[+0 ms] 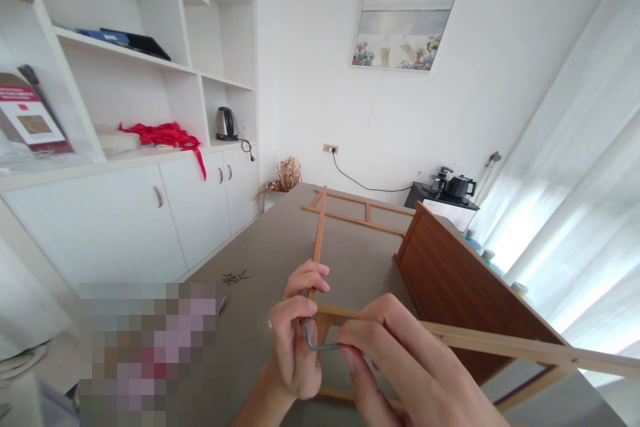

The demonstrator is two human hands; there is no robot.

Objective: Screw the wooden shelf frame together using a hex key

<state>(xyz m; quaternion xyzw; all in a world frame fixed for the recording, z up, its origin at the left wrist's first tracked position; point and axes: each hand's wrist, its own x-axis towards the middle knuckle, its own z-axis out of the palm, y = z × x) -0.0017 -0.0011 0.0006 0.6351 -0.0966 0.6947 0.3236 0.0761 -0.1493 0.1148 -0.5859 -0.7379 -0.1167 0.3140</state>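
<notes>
My left hand [300, 327] is closed around a narrow wooden strip [319, 233] near the joint where it meets a light wooden frame [480, 340]. Pinched between the thumb and fingers of my right hand [400, 360] is the long arm of an L-shaped hex key [320, 347]. Its short, bent end points up at the joint, beside my left thumb; the fastener there is hidden. The wooden frame extends to the right, in front of a brown wooden panel [465, 280] standing on edge. Several screws [235, 277] lie in a small pile to the left of my hands.
Farther back on the grey table [280, 240] lies a ladder-like wooden frame [367, 213]. Several bottles [487, 257] stand behind the panel. A small metal item [223, 305] rests near the left edge, by a pixelated patch. White shelves [190, 70] line the left wall.
</notes>
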